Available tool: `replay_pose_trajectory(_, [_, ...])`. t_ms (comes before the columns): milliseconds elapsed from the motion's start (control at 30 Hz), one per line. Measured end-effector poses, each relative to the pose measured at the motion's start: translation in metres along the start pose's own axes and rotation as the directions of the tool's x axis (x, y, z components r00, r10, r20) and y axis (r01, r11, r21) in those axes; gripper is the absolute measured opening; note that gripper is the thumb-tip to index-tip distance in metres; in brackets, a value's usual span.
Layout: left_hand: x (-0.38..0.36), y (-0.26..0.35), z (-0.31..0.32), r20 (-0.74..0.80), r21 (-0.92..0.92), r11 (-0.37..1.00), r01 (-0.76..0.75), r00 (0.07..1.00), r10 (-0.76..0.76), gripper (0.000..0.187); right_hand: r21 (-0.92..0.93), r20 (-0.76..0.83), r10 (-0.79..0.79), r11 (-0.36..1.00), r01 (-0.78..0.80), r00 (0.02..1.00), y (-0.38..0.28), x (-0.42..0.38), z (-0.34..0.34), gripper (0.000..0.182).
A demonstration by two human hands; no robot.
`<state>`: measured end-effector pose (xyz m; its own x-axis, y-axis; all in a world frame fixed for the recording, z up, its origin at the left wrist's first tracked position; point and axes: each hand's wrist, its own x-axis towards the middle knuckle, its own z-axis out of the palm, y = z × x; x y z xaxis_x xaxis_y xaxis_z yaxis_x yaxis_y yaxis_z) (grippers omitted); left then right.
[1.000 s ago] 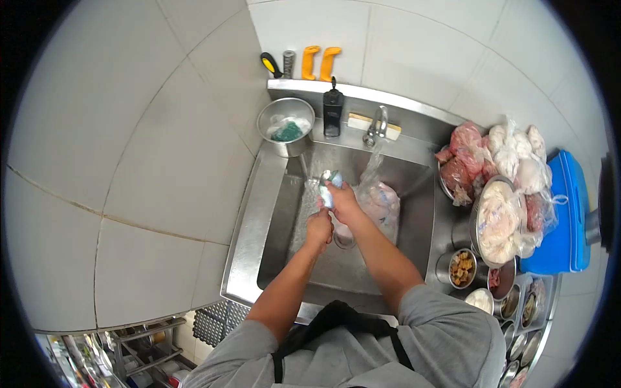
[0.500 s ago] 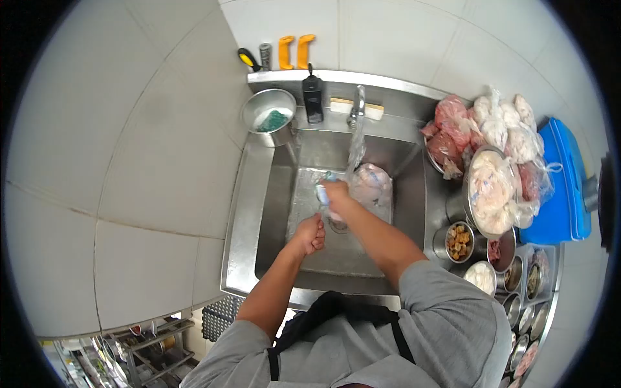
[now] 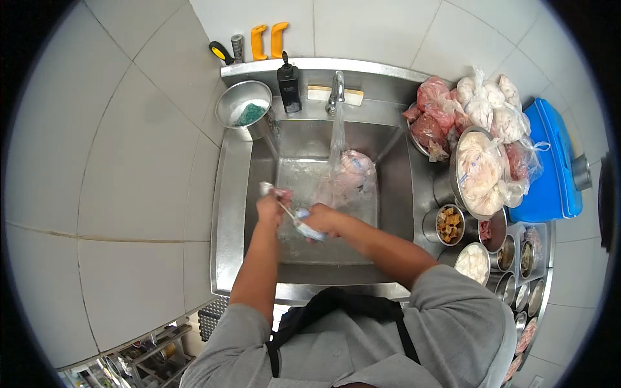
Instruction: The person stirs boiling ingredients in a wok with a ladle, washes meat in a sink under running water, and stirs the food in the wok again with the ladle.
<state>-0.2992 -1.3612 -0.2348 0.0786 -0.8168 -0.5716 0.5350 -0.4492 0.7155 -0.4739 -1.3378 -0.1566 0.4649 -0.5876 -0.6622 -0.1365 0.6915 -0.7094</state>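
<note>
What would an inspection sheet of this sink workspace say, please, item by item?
Surface: steel sink, wet; tap running.
Job's things: small fish and a pale scrap, held over the basin; bagged meat under the water stream.
Clutter: steel bowl with a green scrubber, soap bottle, bagged meats, bowl of bagged chicken, small steel cups.
Hands: left hand closed on the scrap; right hand closed on the fish.
Cables: nothing seen.
Surroundings: white tiled wall, blue cooler, yellow-handled tools on the ledge.
</note>
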Motion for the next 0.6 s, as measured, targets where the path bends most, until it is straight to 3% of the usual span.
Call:
replay_pose_trajectory(33, [0.003,0.006,-0.008,-0.138,-0.145,0.988,-0.046,0.990,0.026,0.037,-0.501,-0.035,-0.151,0.858,0.113,0.988,-0.012,-0.004,-0.010,0.043])
replay_pose_trajectory(67, [-0.006,0.022,-0.002,-0.214,-0.207,0.978,-0.037,0.977,-0.008,0.037,-0.867,0.013,-0.295,0.472,0.157,0.955,-0.032,-0.008,-0.016,0.047])
replay_pose_trajectory(100, [-0.010,0.026,0.003,-0.188,-0.177,0.984,-0.021,0.982,-0.013,0.031,-0.799,-0.162,-0.296,0.599,0.051,0.942,-0.073,-0.016,-0.010,0.052])
replay_pose_trajectory(167, [-0.005,0.016,0.014,-0.165,-0.158,0.988,0.004,0.986,-0.030,0.026,-0.367,-0.198,-0.495,0.838,0.404,0.846,-0.144,-0.019,-0.001,0.060])
replay_pose_trajectory(200, [0.006,0.005,0.019,-0.074,-0.115,0.990,0.078,0.993,-0.087,0.020,-0.081,-0.058,-0.483,0.874,0.479,0.873,-0.170,0.009,-0.006,0.066])
replay_pose_trajectory(233, [0.012,-0.002,0.023,0.014,-0.063,0.986,0.152,0.988,-0.151,0.014,0.012,-0.098,-0.450,0.891,0.453,0.888,-0.194,0.009,-0.007,0.067])
replay_pose_trajectory(267, [0.011,-0.002,0.030,0.008,-0.063,0.985,0.162,0.987,-0.162,0.014,0.109,-0.139,-0.409,0.899,0.425,0.902,-0.211,0.004,-0.007,0.068])
replay_pose_trajectory(300, [0.008,0.001,0.040,0.046,-0.076,0.981,0.179,0.983,-0.176,0.012,0.117,-0.148,-0.400,0.901,0.418,0.904,-0.211,0.014,-0.021,0.068])
replay_pose_trajectory(367, [0.025,0.002,0.047,0.103,-0.009,0.975,0.221,0.970,-0.219,0.015,-0.310,-0.286,-0.484,0.863,0.398,0.827,-0.189,0.036,-0.067,0.054])
replay_pose_trajectory(400, [0.027,0.004,0.056,0.109,-0.007,0.974,0.226,0.969,-0.224,0.015,-0.311,-0.294,-0.484,0.864,0.396,0.825,-0.167,0.047,-0.089,0.054])
replay_pose_trajectory(467, [0.023,0.015,0.083,0.113,-0.188,0.950,0.249,0.966,-0.231,0.019,0.191,-0.216,-0.341,0.904,0.382,0.915,-0.129,0.064,-0.126,0.038])
replay_pose_trajectory(500, [0.021,0.018,0.099,0.117,-0.184,0.949,0.257,0.964,-0.238,0.019,0.194,-0.225,-0.338,0.904,0.382,0.914,-0.122,0.055,-0.123,0.038])
replay_pose_trajectory(567, [0.024,0.020,0.131,0.099,-0.132,0.953,0.273,0.960,-0.261,0.023,0.440,-0.036,-0.339,0.839,0.320,0.940,-0.110,0.040,-0.115,0.019])
replay_pose_trajectory(600, [0.036,0.014,0.139,0.102,-0.122,0.952,0.282,0.957,-0.270,0.023,0.448,-0.047,-0.338,0.834,0.322,0.940,-0.108,0.040,-0.115,0.019])
